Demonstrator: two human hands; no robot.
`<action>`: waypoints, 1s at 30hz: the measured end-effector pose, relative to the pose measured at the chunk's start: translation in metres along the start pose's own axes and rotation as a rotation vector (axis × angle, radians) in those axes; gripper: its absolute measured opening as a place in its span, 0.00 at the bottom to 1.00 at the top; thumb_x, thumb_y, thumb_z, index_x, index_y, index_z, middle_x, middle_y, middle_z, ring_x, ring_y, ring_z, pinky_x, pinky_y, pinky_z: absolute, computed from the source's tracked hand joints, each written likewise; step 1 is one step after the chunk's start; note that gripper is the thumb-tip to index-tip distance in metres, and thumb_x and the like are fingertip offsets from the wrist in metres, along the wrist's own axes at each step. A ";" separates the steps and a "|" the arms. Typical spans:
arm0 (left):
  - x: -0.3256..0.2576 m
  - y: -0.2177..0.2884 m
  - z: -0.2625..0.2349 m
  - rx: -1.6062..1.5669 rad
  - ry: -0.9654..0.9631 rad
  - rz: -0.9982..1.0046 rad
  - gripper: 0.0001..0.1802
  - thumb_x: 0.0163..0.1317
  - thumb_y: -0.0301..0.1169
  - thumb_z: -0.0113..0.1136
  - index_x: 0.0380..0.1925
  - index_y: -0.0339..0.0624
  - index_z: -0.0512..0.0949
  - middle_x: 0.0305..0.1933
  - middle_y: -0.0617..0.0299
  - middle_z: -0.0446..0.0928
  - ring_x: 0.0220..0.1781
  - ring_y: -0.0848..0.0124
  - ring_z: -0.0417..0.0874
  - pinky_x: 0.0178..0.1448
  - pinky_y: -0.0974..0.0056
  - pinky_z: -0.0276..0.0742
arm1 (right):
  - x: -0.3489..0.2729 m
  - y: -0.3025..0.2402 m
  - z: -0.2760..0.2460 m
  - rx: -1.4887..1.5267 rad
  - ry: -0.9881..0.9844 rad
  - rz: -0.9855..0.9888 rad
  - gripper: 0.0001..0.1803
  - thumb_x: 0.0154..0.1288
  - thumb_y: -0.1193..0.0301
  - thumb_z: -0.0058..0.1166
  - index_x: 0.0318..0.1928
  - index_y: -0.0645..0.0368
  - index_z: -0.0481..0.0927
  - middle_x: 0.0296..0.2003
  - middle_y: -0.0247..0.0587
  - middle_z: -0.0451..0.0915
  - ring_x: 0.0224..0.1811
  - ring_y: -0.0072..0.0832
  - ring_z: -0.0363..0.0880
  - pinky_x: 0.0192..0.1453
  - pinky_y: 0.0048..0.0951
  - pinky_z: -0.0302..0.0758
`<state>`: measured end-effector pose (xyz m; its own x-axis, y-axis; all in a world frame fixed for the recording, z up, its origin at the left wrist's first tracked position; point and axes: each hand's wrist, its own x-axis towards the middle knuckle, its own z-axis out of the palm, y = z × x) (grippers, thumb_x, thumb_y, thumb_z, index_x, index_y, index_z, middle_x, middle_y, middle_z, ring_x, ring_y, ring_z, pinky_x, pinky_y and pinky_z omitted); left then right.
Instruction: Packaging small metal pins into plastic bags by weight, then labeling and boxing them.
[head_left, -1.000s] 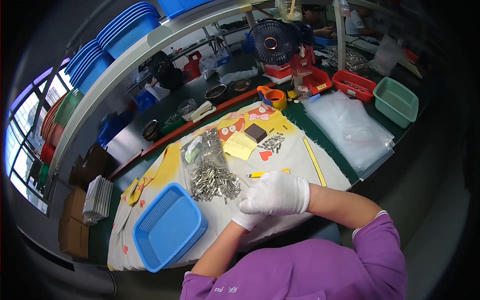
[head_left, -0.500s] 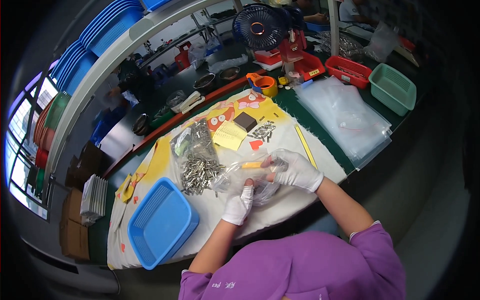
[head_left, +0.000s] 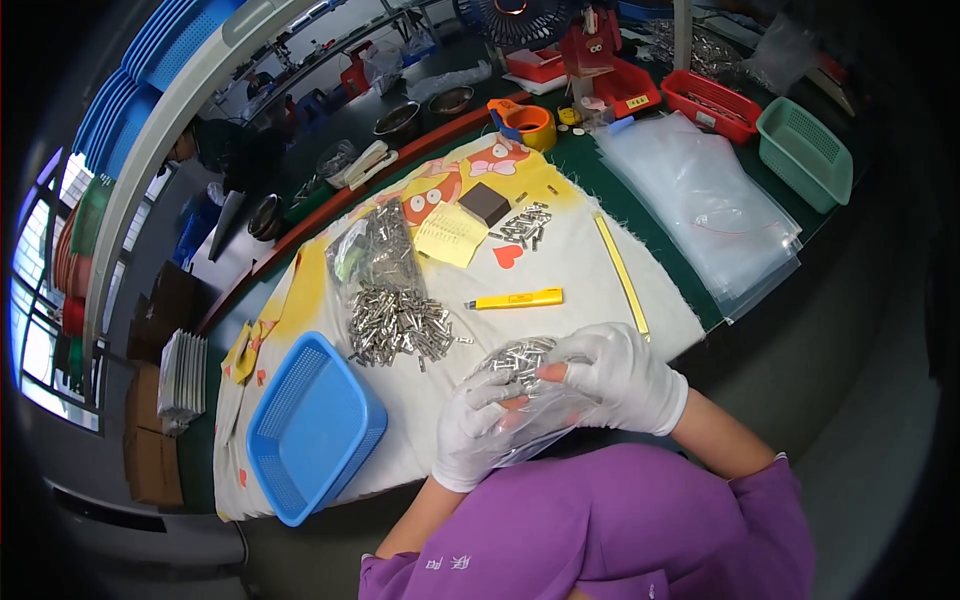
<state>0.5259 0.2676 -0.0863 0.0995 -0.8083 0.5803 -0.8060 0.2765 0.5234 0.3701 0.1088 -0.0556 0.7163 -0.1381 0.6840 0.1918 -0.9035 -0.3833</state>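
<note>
Low in the middle of the frame, both white-gloved hands close on a small clear plastic bag of short silver metal pins point(head_left: 522, 372), held just off the near edge of the white printed cloth point(head_left: 440, 400). The left hand point(head_left: 480, 432) cups the bag from below, fingers curled around it; the right hand point(head_left: 622, 378) clamps its upper side, fingertips pressed into the film.

To handle it well, I'd say keep the bag's mouth uppermost and pinch it flat — the film is slack and the pins would slide out fast.

Room is fair. Just above the hands lies a loose heap of the same silver pins point(head_left: 400, 325), with a yellow utility knife point(head_left: 518, 298) to its right. A blue plastic basket point(head_left: 315, 425) sits to the left, near the left hand. The table edge runs close under the wrists — anything dropped there is likely to fall off.
</note>
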 end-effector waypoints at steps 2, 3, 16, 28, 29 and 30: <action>0.002 0.001 -0.007 -0.011 -0.066 0.038 0.12 0.42 0.27 0.64 0.30 0.41 0.77 0.38 0.58 0.77 0.45 0.55 0.77 0.47 0.55 0.74 | -0.008 0.005 0.006 0.070 -0.130 -0.044 0.09 0.44 0.68 0.60 0.29 0.53 0.79 0.23 0.34 0.77 0.28 0.36 0.77 0.32 0.34 0.72; 0.005 0.002 -0.010 -0.024 -0.132 0.090 0.12 0.41 0.27 0.64 0.30 0.42 0.78 0.39 0.59 0.77 0.44 0.56 0.77 0.46 0.55 0.74 | -0.014 0.011 0.009 0.129 -0.252 -0.090 0.07 0.46 0.68 0.59 0.28 0.53 0.78 0.21 0.36 0.76 0.28 0.36 0.77 0.32 0.34 0.72; 0.013 0.004 -0.011 -0.467 0.176 -1.015 0.11 0.64 0.34 0.52 0.35 0.36 0.71 0.24 0.64 0.74 0.22 0.79 0.75 0.25 0.74 0.70 | -0.003 0.012 0.032 0.151 -0.172 0.714 0.20 0.65 0.55 0.43 0.37 0.59 0.77 0.27 0.52 0.77 0.31 0.49 0.76 0.35 0.38 0.72; 0.009 -0.030 -0.033 -0.946 0.073 -1.287 0.07 0.65 0.32 0.45 0.35 0.40 0.65 0.21 0.54 0.75 0.18 0.68 0.79 0.19 0.71 0.76 | 0.005 0.042 0.029 0.213 -0.287 0.848 0.18 0.63 0.59 0.45 0.35 0.61 0.78 0.26 0.50 0.79 0.29 0.42 0.78 0.37 0.36 0.73; 0.010 -0.034 -0.034 -0.974 0.099 -1.285 0.06 0.65 0.32 0.45 0.35 0.41 0.66 0.23 0.55 0.75 0.19 0.68 0.79 0.19 0.71 0.75 | 0.004 0.047 0.030 0.378 -0.224 0.906 0.17 0.62 0.61 0.47 0.35 0.63 0.78 0.26 0.46 0.79 0.28 0.35 0.78 0.35 0.33 0.74; 0.010 -0.037 -0.035 -1.001 0.126 -1.284 0.06 0.65 0.31 0.45 0.34 0.41 0.67 0.24 0.56 0.75 0.20 0.68 0.79 0.20 0.71 0.74 | 0.004 0.049 0.030 0.544 -0.158 0.959 0.16 0.62 0.63 0.48 0.35 0.65 0.78 0.26 0.42 0.79 0.27 0.29 0.79 0.34 0.29 0.74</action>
<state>0.5769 0.2673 -0.0777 0.4524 -0.7296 -0.5129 0.5129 -0.2577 0.8189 0.4026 0.0759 -0.0898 0.7955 -0.5953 -0.1134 -0.2461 -0.1463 -0.9581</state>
